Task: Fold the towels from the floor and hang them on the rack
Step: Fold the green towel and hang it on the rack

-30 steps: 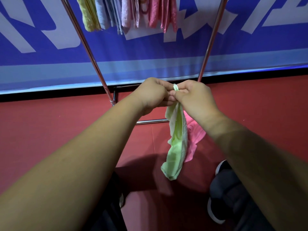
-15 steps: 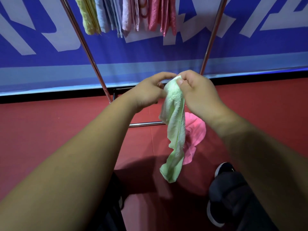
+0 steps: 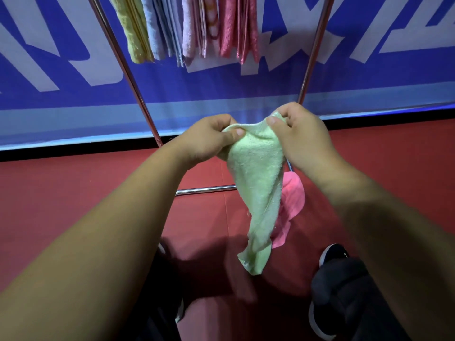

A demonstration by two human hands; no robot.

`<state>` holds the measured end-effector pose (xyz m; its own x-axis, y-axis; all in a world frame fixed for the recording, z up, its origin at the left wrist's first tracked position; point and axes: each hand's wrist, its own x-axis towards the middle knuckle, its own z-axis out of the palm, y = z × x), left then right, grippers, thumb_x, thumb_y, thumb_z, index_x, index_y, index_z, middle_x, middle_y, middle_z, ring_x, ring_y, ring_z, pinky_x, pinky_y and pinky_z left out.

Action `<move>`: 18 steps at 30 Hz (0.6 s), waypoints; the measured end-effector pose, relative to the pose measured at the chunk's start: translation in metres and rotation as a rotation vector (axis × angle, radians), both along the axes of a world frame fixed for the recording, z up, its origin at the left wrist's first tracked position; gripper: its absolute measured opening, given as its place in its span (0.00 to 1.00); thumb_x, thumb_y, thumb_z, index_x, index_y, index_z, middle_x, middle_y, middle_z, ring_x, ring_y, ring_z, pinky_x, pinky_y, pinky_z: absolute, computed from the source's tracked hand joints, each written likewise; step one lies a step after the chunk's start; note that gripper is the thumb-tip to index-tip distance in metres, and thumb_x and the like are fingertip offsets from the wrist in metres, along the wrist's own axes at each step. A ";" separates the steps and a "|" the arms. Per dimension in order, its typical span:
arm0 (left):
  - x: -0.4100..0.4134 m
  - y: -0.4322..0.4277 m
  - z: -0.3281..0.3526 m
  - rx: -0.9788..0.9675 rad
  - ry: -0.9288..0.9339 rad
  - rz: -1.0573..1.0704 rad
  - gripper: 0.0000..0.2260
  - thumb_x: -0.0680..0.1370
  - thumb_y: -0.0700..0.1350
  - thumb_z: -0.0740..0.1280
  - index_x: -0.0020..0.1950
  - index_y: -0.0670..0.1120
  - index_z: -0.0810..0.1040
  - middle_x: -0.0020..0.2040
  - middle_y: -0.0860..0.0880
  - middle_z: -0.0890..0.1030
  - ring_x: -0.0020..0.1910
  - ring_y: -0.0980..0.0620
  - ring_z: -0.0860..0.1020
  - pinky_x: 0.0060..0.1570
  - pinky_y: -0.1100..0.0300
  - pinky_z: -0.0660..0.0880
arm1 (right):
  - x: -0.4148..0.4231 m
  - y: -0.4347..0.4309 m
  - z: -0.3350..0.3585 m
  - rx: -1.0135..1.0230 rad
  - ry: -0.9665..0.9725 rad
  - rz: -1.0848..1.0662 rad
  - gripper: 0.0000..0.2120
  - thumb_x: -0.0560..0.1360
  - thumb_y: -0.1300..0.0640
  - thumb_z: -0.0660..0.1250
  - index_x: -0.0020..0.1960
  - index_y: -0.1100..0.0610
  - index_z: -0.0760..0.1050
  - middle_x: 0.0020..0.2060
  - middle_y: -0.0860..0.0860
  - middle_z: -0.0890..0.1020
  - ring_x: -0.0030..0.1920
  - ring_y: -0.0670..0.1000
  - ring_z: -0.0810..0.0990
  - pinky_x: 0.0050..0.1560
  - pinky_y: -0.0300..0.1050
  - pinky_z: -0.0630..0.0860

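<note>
Green towel (image 3: 258, 183) soft, floppy, light (zero stiffness); left hand (image 3: 209, 137) and right hand (image 3: 298, 134) fingers pinching top corners, best grab there so it hangs flat.

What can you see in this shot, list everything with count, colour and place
green towel: one, pale green, hanging from both hands, centre
pink towel: one, bright pink, crumpled on the floor behind the green towel
hung towels: several, count unclear; yellow, light blue, pale pink, coral; top edge, between the rack's legs
rack: one, silver metal, two slanted legs and a low bar
banner: one, blue with white shapes, behind the rack
floor: one, red, lower half
shoes: two, black with white soles, bottom; left one mostly hidden
left hand: one, pinches the green towel's top edge
right hand: one, pinches the same edge
</note>
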<state>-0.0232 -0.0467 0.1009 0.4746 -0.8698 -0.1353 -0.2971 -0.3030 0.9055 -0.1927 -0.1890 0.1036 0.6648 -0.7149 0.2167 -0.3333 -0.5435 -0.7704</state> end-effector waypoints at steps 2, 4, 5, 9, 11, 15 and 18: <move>0.003 0.004 0.002 -0.006 0.002 0.038 0.11 0.84 0.44 0.70 0.54 0.36 0.78 0.41 0.43 0.80 0.39 0.47 0.80 0.42 0.51 0.82 | 0.000 -0.001 0.002 -0.048 0.020 0.006 0.07 0.82 0.50 0.71 0.53 0.54 0.81 0.41 0.48 0.84 0.43 0.49 0.79 0.41 0.41 0.68; 0.006 0.007 0.003 -0.007 0.000 0.077 0.09 0.82 0.45 0.74 0.50 0.40 0.80 0.38 0.44 0.81 0.36 0.48 0.80 0.40 0.50 0.83 | -0.001 -0.002 0.004 -0.098 0.052 0.012 0.07 0.83 0.52 0.70 0.53 0.55 0.83 0.41 0.50 0.84 0.43 0.51 0.80 0.42 0.43 0.67; 0.009 0.008 0.002 -0.003 -0.004 0.098 0.09 0.80 0.46 0.76 0.49 0.42 0.81 0.37 0.45 0.81 0.35 0.48 0.80 0.40 0.50 0.82 | -0.002 -0.003 0.004 -0.129 0.070 0.013 0.08 0.84 0.54 0.68 0.54 0.57 0.83 0.43 0.52 0.85 0.46 0.53 0.81 0.44 0.43 0.66; 0.018 0.011 0.005 0.033 -0.026 0.165 0.12 0.76 0.49 0.80 0.50 0.43 0.84 0.40 0.50 0.83 0.40 0.52 0.78 0.44 0.57 0.75 | -0.002 -0.004 0.003 -0.179 0.071 -0.028 0.11 0.86 0.56 0.64 0.57 0.59 0.83 0.49 0.56 0.87 0.52 0.58 0.83 0.47 0.43 0.67; 0.020 0.013 0.008 0.050 -0.007 0.217 0.09 0.76 0.45 0.80 0.52 0.44 0.85 0.40 0.50 0.84 0.40 0.53 0.79 0.42 0.61 0.76 | -0.001 -0.004 0.004 -0.155 0.036 -0.072 0.11 0.85 0.54 0.66 0.56 0.58 0.84 0.45 0.55 0.86 0.49 0.57 0.83 0.46 0.44 0.69; 0.027 0.020 0.011 0.078 0.216 0.308 0.11 0.74 0.42 0.81 0.53 0.42 0.85 0.46 0.43 0.88 0.46 0.46 0.87 0.46 0.57 0.84 | 0.000 -0.005 0.005 -0.074 -0.055 -0.121 0.12 0.82 0.47 0.67 0.48 0.55 0.82 0.37 0.51 0.85 0.43 0.58 0.86 0.49 0.50 0.80; 0.027 0.025 0.018 0.060 0.235 0.326 0.10 0.73 0.49 0.82 0.45 0.50 0.83 0.45 0.48 0.88 0.42 0.51 0.82 0.44 0.56 0.75 | -0.001 -0.004 0.011 -0.055 -0.122 -0.158 0.13 0.82 0.48 0.68 0.47 0.57 0.82 0.34 0.48 0.82 0.40 0.51 0.83 0.46 0.46 0.77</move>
<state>0.0037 -0.0217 0.1187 0.6745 -0.6657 -0.3192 0.0366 -0.4017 0.9150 -0.1940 -0.1928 0.1147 0.5116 -0.7931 0.3306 -0.3241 -0.5344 -0.7806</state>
